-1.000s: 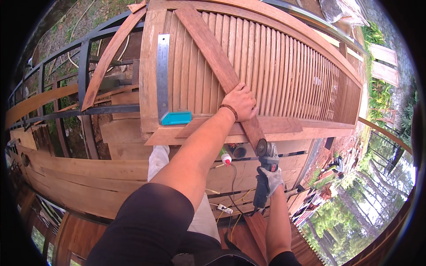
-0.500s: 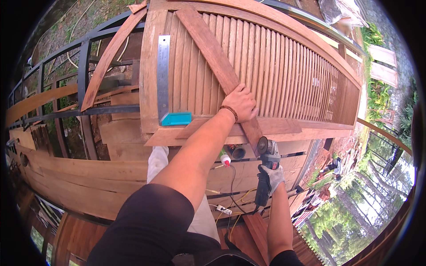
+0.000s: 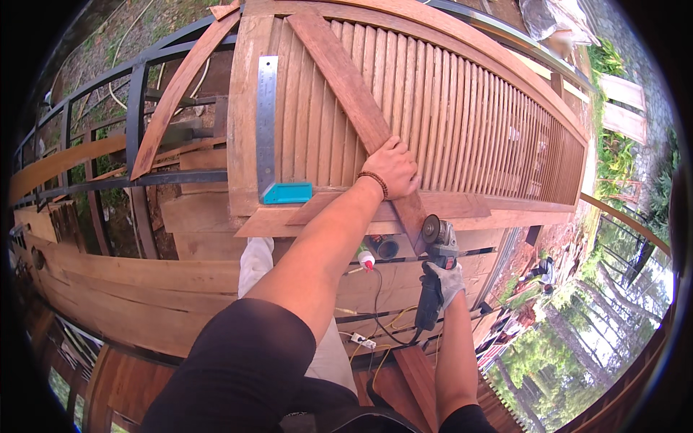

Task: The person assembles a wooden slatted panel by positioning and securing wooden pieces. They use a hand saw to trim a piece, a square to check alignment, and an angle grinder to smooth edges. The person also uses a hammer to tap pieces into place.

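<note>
A reddish-brown wooden board lies slantwise across a louvered wooden panel, its lower end sticking out past the panel's near edge. My left hand, bare with a beaded bracelet at the wrist, is closed over the board's lower part and presses it down. In a white glove, my right hand grips an angle grinder by its body. The grinder's disc stands upright against or very close to the right edge of the board's lower end; actual contact is hard to tell.
A try square with a steel blade and teal handle rests on the panel's left side. Offcut boards lie along its near edge. Below are a red-tipped bottle, a power strip and cords. A black metal frame stands left.
The grinder and my right hand have shifted slightly up and to the right, along the board's right edge. My left hand and the board stay in place.
</note>
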Demonstrator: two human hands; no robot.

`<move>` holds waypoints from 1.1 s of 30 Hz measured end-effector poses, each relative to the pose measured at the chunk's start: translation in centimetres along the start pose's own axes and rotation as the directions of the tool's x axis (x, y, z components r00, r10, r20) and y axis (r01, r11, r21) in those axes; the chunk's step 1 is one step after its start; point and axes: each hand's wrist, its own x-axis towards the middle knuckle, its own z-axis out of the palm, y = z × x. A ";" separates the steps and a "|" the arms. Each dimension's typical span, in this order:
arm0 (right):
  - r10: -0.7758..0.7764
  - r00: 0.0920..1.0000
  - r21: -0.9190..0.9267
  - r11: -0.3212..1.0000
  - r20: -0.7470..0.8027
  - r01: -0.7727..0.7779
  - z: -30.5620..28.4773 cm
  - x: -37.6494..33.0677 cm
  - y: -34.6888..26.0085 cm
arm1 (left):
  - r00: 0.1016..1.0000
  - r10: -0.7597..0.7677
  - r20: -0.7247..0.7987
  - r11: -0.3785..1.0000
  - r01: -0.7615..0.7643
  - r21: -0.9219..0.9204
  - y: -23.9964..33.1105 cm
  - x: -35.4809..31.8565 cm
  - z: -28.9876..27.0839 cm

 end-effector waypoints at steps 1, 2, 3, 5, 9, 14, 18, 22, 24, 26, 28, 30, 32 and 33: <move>0.000 1.000 0.004 1.000 0.000 0.000 0.0 0.2 -0.1 | 1.000 0.000 0.006 1.000 0.000 0.002 0.0 0.0 -0.1; -0.001 1.000 0.001 1.000 -0.004 0.001 -0.1 0.3 -0.2 | 1.000 -0.002 0.012 1.000 0.002 0.005 0.1 0.0 -0.1; -0.002 1.000 -0.002 1.000 -0.008 0.002 -0.1 0.3 -0.2 | 1.000 -0.003 0.018 1.000 0.003 0.007 0.1 0.0 -0.2; -0.003 1.000 0.005 1.000 -0.005 0.003 -0.1 0.5 -0.3 | 1.000 -0.001 0.024 1.000 0.001 -0.001 0.1 0.0 -0.3; -0.002 1.000 0.047 0.999 0.017 0.001 -0.1 0.6 -1.1 | 1.000 0.003 0.028 1.000 -0.003 -0.009 0.1 -0.1 -0.2; -0.010 0.999 0.063 0.998 0.034 0.008 -0.6 0.7 0.8 | 1.000 0.002 0.020 1.000 -0.002 -0.007 0.2 0.1 -0.3; 0.034 0.999 0.018 0.999 0.028 -0.034 -0.4 -1.8 1.6 | 1.000 0.000 0.028 1.000 0.000 -0.001 0.0 0.0 -0.3; 0.032 0.999 0.018 0.999 0.022 -0.033 -0.5 -1.7 2.1 | 1.000 0.007 0.026 1.000 -0.007 -0.004 0.2 0.1 -0.3; 0.024 0.999 0.015 1.000 0.023 -0.024 -0.5 -1.2 2.1 | 1.000 0.011 0.007 1.000 -0.011 0.003 0.2 0.1 -0.1; 0.019 1.000 0.007 1.000 0.023 -0.019 -0.4 -0.6 1.9 | 1.000 0.011 0.000 1.000 -0.011 0.018 0.0 0.1 0.0; -0.002 1.000 0.047 0.999 0.028 0.000 -0.4 0.1 1.8 | 1.000 0.012 0.001 1.000 -0.012 0.027 0.1 0.0 0.0; -0.030 0.999 0.061 0.998 0.033 0.028 -0.6 1.1 1.4 | 1.000 0.015 0.010 0.999 -0.015 0.032 0.3 0.1 -0.1; -0.061 0.997 0.046 0.997 0.040 0.059 -0.5 2.0 0.4 | 0.999 0.008 0.043 0.999 -0.010 0.045 0.2 0.3 -0.3; -0.052 0.998 0.060 0.997 0.038 0.050 -0.3 2.1 -0.1 | 0.998 0.004 0.061 0.999 -0.007 0.052 0.2 0.3 -0.4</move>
